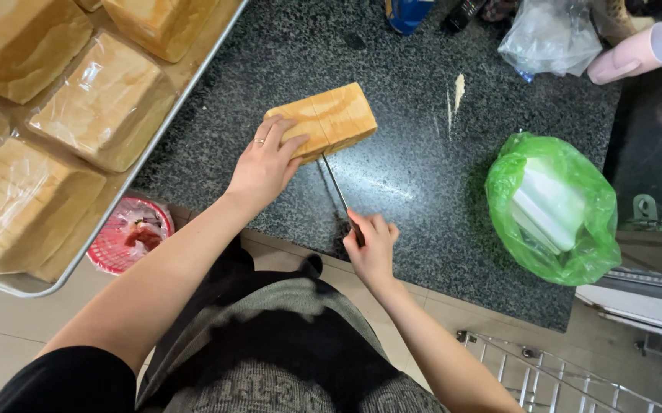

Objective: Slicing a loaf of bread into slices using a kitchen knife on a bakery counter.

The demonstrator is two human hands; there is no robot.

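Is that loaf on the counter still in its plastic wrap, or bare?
Bare. The bread loaf on the dark counter shows matte crust, no glossy film, unlike the wrapped loaves on the tray.

A bakery or food-prep kitchen: speckled granite counter (pixel 423 176), metal tray (pixel 155 134) of plastic-wrapped bread loaves (pixel 105 103).
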